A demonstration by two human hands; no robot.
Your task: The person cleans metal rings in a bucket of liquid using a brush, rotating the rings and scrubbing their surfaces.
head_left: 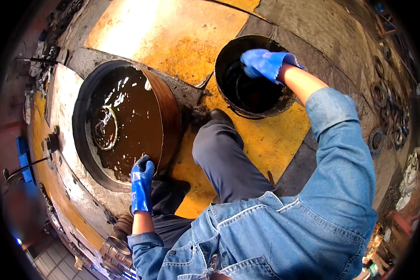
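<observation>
My left hand point(142, 182), in a blue rubber glove, is at the near rim of a wide metal drum point(171, 116) of murky brown liquid. Its fingers are curled together, with dark fingertips; what they hold, if anything, cannot be made out. A metal ring point(108, 133) shows at the left side of the liquid. On the right, my right hand point(261, 63), gloved in the same blue, reaches inside a black bucket point(224, 95). Those fingers look bent, and their tips are lost against the dark interior. A thin curved edge shows below them in the bucket.
Worn yellow plates point(182, 44) cover part of the floor. Several metal rings point(379, 95) lie along the right side. Stacked round metal parts point(114, 249) stand at lower left, near a blurred person point(25, 212). My knee point(219, 144) is between drum and bucket.
</observation>
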